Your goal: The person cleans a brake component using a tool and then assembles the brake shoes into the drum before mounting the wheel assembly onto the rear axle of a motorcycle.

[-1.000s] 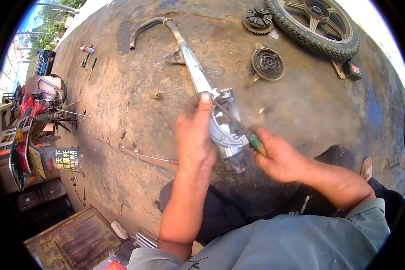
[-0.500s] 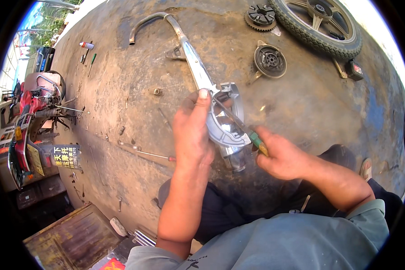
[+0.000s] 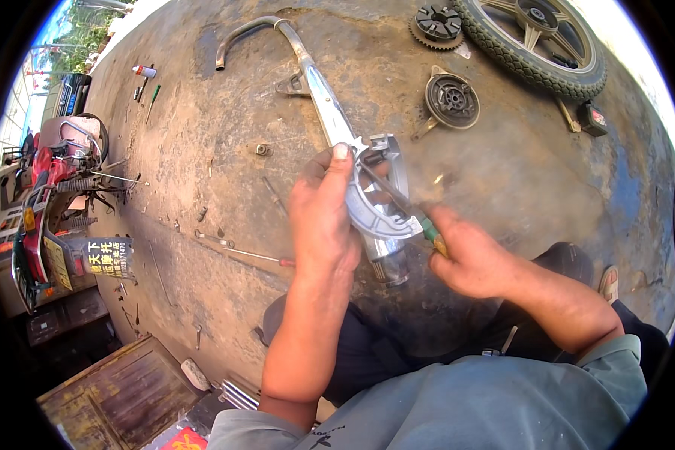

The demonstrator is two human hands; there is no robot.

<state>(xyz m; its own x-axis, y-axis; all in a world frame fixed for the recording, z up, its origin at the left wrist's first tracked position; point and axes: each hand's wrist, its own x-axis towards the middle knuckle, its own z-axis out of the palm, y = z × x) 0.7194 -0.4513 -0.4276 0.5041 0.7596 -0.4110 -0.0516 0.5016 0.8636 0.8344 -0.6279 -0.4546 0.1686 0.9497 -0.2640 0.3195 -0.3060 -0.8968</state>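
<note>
The left hand point(image 3: 324, 206) has its fingers curled firmly round a crescent-shaped metal part point(image 3: 382, 223), thumb by its upper end; the right hand point(image 3: 469, 259) has its fingers wrapped round a green-handled tool point(image 3: 430, 232), shaft across the crescent's opening. The part is held above the floor point(image 3: 517, 172), near the person's edge, over the silver exhaust pipe point(image 3: 325, 105). Steady, gradual pressure seems best, with the left thumb clear of the tip's slipping line.
</note>
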